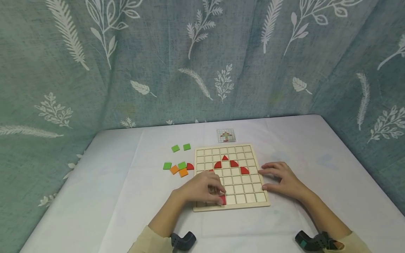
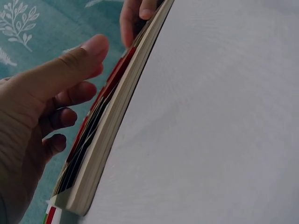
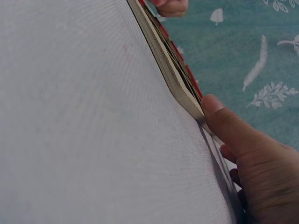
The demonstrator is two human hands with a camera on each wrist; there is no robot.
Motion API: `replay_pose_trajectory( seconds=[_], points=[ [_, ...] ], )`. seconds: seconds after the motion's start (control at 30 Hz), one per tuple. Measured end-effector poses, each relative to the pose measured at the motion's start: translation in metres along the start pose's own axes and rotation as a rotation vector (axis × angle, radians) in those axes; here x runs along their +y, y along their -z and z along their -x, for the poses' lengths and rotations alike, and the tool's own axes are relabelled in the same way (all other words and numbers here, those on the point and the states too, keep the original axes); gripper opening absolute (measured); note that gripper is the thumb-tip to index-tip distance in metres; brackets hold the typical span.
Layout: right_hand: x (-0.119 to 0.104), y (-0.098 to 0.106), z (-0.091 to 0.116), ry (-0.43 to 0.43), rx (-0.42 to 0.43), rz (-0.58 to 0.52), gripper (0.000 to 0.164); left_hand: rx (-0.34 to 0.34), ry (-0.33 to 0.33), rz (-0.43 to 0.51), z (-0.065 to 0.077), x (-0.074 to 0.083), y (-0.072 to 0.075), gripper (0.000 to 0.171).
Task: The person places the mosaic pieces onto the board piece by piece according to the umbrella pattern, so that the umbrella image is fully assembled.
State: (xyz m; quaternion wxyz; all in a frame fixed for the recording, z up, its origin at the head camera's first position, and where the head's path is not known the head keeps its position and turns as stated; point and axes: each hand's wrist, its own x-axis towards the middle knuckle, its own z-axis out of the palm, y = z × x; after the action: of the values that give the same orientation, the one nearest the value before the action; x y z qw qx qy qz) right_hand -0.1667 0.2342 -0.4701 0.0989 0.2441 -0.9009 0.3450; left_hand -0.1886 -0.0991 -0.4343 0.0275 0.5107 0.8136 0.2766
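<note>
A wooden grid board lies on the table with several red pieces in its cells: a triangle near the top and quarter circles below it. My left hand is over the board's lower left, its thumb tip at a red piece in the bottom row. In the left wrist view its thumb and fingers stand apart, with nothing between them. My right hand has its fingertips and thumb at the board's right edge. The right wrist view shows that thumb against the board's corner.
Left of the board lie several green squares, orange squares and a red quarter circle. A small picture card with a gridded pattern lies behind the board. A patterned curtain hangs behind the white table.
</note>
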Motion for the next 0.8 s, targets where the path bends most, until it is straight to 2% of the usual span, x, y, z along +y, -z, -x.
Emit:
replay_pose_trajectory(
  seconds=[0.23, 0.47, 0.67, 0.8],
  points=[
    [0.000, 0.000, 0.000, 0.002, 0.004, 0.003, 0.048, 0.013, 0.112, 0.093, 0.006, -0.002, 0.009, 0.028],
    [-0.001, -0.001, 0.000, 0.014, 0.005, -0.001, 0.049, 0.066, 0.158, 0.141, 0.014, -0.008, 0.017, 0.029],
    [-0.001, 0.000, 0.000, 0.010, 0.002, 0.003, 0.049, 0.094, 0.298, 0.164, 0.020, -0.013, 0.027, 0.030],
    [-0.002, 0.001, 0.000, 0.005, 0.002, 0.002, 0.049, 0.138, 0.369, 0.170, 0.026, -0.017, 0.034, 0.031]
  ],
)
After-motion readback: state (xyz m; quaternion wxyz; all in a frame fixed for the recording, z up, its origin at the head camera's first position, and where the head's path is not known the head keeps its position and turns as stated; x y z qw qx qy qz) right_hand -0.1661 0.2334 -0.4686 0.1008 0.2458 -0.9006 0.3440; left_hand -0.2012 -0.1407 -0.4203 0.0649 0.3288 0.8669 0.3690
